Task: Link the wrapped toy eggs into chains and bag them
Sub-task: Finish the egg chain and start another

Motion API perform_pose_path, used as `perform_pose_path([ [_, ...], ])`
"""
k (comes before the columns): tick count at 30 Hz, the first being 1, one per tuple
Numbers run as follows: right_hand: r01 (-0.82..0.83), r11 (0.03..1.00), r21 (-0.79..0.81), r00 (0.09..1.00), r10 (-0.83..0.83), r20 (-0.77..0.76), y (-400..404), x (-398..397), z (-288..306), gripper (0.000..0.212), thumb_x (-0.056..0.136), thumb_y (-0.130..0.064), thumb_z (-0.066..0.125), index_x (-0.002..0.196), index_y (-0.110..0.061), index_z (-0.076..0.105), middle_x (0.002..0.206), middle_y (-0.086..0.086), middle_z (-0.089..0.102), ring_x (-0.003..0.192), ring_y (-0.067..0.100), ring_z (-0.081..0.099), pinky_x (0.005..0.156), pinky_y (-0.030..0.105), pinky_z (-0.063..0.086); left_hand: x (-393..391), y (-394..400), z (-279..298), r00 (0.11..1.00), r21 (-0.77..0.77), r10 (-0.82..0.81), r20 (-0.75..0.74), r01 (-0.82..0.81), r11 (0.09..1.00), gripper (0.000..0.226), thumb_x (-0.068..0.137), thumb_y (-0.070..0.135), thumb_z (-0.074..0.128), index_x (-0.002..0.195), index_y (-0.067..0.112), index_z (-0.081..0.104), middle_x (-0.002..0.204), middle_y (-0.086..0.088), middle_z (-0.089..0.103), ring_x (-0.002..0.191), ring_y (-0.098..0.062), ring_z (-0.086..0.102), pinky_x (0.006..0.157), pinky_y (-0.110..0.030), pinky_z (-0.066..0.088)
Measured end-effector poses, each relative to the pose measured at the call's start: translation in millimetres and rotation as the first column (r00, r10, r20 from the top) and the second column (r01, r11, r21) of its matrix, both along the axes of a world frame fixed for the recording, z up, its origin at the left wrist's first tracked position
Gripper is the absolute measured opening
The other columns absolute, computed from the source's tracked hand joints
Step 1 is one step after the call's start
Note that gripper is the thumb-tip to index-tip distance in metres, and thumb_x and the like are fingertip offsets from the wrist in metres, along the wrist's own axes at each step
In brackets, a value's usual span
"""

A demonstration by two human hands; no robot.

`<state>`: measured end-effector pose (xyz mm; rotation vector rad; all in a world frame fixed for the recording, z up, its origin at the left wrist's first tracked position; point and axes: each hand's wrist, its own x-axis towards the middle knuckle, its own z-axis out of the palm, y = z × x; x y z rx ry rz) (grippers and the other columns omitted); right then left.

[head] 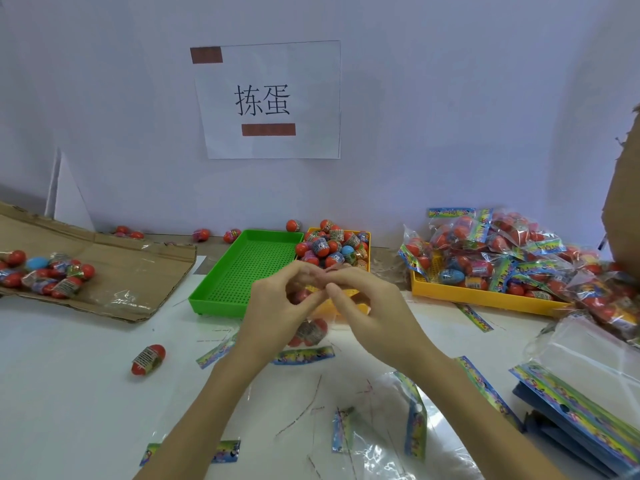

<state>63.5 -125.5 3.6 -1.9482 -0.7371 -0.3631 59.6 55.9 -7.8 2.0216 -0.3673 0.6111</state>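
A: Hands first. What are they doing?

B: The left hand (277, 306) and right hand (367, 306) meet fingertip to fingertip at table centre, pinching something small between them, likely the wrapper end of a red wrapped toy egg (300, 295) half hidden behind the left fingers. I can't make out the join itself. More red eggs in clear wrap (310, 332) hang or lie just under the hands.

A: And the supply?

B: Heaped in the small yellow plastic tray (364, 237) at twelve o'clock, beside the empty green perforated tray (242, 271). Filled clear bags (498, 251) pile up at two o'clock.

A: Risk?

B: I'd say the thin wrap slipping from the pinch or tearing if pulled hard. A loose red egg (148, 359) at nine o'clock could also roll off.
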Motion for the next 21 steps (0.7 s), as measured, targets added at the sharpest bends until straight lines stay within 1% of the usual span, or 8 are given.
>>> perform_pose_path([
  [3,0.086,0.992,0.095,0.996,-0.087,0.009,-1,5,-3,0.023,0.104,-0.016,0.057,0.121,-0.023,0.072,0.115,-0.017,0.07,0.11,0.0,0.062,0.084,0.012,0.05,7,17,4,0.99,-0.13,0.111,-0.086,-0.121,0.984,0.022,0.084,0.028,0.086,0.102,0.023,0.074,0.087,0.009,0.077,0.076,-0.01,0.075,0.072,-0.032,0.063],
  [5,0.112,0.993,0.039,0.994,-0.112,0.003,0,11,-9,0.023,0.105,-0.017,0.056,0.12,-0.023,0.072,0.116,-0.017,0.069,0.111,-0.002,0.061,0.086,0.011,0.049,10,27,4,0.975,-0.225,0.179,-0.132,-0.206,0.952,0.021,0.085,0.025,0.085,0.1,0.02,0.073,0.087,0.002,0.078,0.071,-0.011,0.076,0.07,-0.032,0.064],
  [8,0.05,0.986,-0.159,0.998,-0.056,-0.033,11,19,-21,0.025,0.107,-0.026,0.052,0.126,-0.023,0.069,0.13,-0.014,0.064,0.122,-0.005,0.053,0.097,0.011,0.042,12,35,3,0.952,-0.331,0.238,-0.192,-0.291,0.898,0.022,0.087,0.026,0.084,0.102,0.017,0.072,0.089,-0.002,0.078,0.07,-0.015,0.077,0.071,-0.037,0.066],
  [10,0.036,0.941,-0.337,0.999,-0.046,-0.022,25,23,-29,0.033,0.108,-0.038,0.047,0.135,-0.029,0.063,0.142,-0.014,0.056,0.134,0.001,0.043,0.11,0.025,0.034,13,36,3,0.948,-0.384,0.231,-0.218,-0.3,0.873,0.023,0.087,0.027,0.084,0.104,0.017,0.072,0.091,-0.003,0.079,0.073,-0.019,0.078,0.075,-0.044,0.066],
  [12,0.094,0.867,-0.489,0.995,-0.09,0.031,38,23,-35,0.041,0.107,-0.05,0.037,0.142,-0.038,0.056,0.148,-0.016,0.05,0.137,0.009,0.035,0.11,0.036,0.026,13,37,3,0.95,-0.423,0.204,-0.234,-0.289,0.859,0.025,0.087,0.027,0.084,0.105,0.017,0.072,0.092,-0.005,0.079,0.077,-0.022,0.079,0.079,-0.048,0.065],
  [14,0.144,0.812,-0.566,0.99,-0.122,0.077,45,23,-39,0.048,0.105,-0.059,0.025,0.143,-0.042,0.05,0.146,-0.017,0.051,0.131,0.012,0.035,0.105,0.039,0.026,13,38,3,0.952,-0.439,0.185,-0.243,-0.278,0.854,0.026,0.087,0.025,0.084,0.108,0.015,0.071,0.094,-0.006,0.079,0.08,-0.023,0.079,0.082,-0.05,0.065],
  [17,0.161,0.783,-0.601,0.987,-0.128,0.098,46,24,-42,0.05,0.104,-0.059,0.018,0.142,-0.044,0.047,0.14,-0.019,0.056,0.127,0.012,0.035,0.101,0.039,0.025,12,37,3,0.952,-0.425,0.173,-0.251,-0.269,0.865,0.028,0.088,0.026,0.083,0.111,0.015,0.069,0.095,-0.005,0.079,0.081,-0.022,0.079,0.083,-0.052,0.064],
  [21,0.14,0.845,-0.517,0.99,-0.122,0.068,45,26,-41,0.04,0.109,-0.048,0.03,0.14,-0.04,0.055,0.138,-0.018,0.059,0.126,0.011,0.036,0.102,0.039,0.026,12,34,4,0.955,-0.371,0.18,-0.236,-0.26,0.891,0.029,0.092,0.032,0.077,0.116,0.024,0.063,0.099,-0.004,0.079,0.085,-0.021,0.079,0.084,-0.045,0.064],
])
